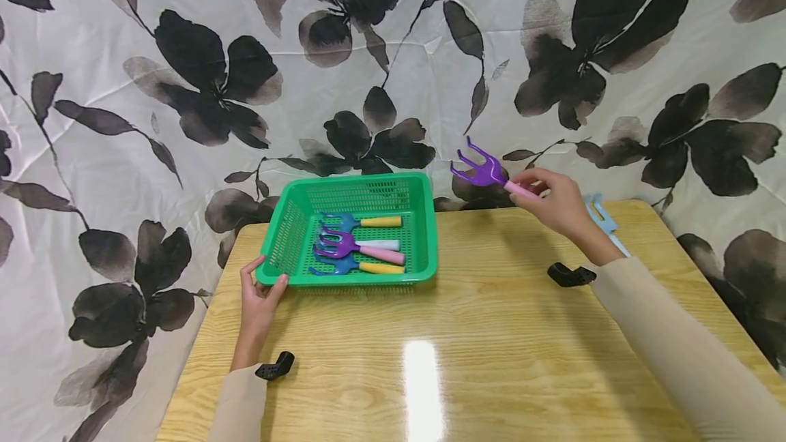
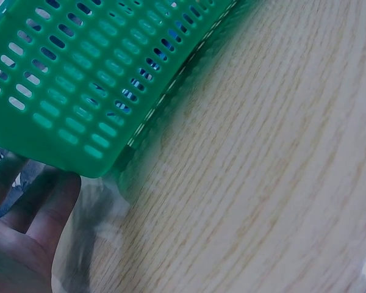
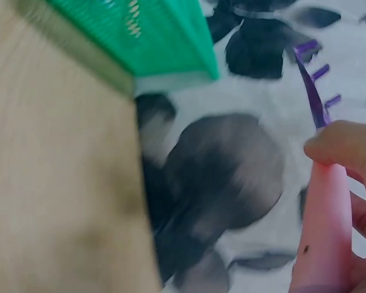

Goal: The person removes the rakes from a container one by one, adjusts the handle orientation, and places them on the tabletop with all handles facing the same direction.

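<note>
My right hand [image 1: 555, 203] pinches the pink handle of a purple three-pronged hand rake [image 1: 482, 169], raised above the table's back edge with its prongs pointing left. The right wrist view shows the thumb pressed on the pink handle [image 3: 329, 220] close to the purple head. At the front left corner of a green plastic basket [image 1: 362, 280], my left hand [image 1: 259, 299] holds the rim, thumb on the front and fingers at the side. Inside lie several hand rakes, including a purple one with a pink handle [image 1: 382, 254] and blue ones with yellow handles [image 1: 381, 222].
A light blue hand rake [image 1: 602, 213] lies at the table's back right, partly hidden behind the right forearm. The wooden table [image 1: 491, 360] meets a floral curtain [image 1: 393, 74] at its back edge. Each wrist carries a black camera mount [image 1: 571, 275].
</note>
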Available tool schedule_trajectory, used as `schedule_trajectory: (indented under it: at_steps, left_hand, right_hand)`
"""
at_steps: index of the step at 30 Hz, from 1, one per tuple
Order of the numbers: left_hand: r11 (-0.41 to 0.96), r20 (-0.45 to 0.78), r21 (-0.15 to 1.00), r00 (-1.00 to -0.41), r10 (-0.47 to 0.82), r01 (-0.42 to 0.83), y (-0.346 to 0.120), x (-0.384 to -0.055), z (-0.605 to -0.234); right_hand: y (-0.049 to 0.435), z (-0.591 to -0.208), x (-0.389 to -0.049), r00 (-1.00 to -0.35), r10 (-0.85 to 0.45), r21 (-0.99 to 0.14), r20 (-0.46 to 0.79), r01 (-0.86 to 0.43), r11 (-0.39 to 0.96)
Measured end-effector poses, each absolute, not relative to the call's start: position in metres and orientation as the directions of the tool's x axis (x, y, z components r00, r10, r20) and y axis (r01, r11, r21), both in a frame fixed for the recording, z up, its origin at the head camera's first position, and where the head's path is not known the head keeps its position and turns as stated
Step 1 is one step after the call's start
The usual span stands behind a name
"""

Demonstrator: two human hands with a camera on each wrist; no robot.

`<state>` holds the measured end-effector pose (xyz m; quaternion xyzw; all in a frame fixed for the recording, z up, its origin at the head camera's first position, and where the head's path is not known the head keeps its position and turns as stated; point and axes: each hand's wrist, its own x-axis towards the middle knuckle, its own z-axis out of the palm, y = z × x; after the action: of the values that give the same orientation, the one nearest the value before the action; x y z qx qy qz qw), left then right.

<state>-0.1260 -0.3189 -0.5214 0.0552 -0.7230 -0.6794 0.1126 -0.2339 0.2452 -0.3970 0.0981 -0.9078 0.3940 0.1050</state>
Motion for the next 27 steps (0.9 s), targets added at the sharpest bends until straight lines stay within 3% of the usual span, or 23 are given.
schedule_trajectory:
  at_steps: [13,27]
  left_hand:
    - [0.072,0.079,0.995,-0.972,-0.223,0.064,-0.319,-0.125,-0.519]
    - [0.064,0.069,0.996,-0.971,-0.231,0.055,-0.318,-0.125,-0.518]
  right_hand:
    - [0.321,-0.482,-0.195,-0.956,0.173,-0.692,0.237,-0.041,0.721]
    - [0.326,-0.517,-0.195,-0.928,0.370,-0.713,0.035,0.236,0.660]
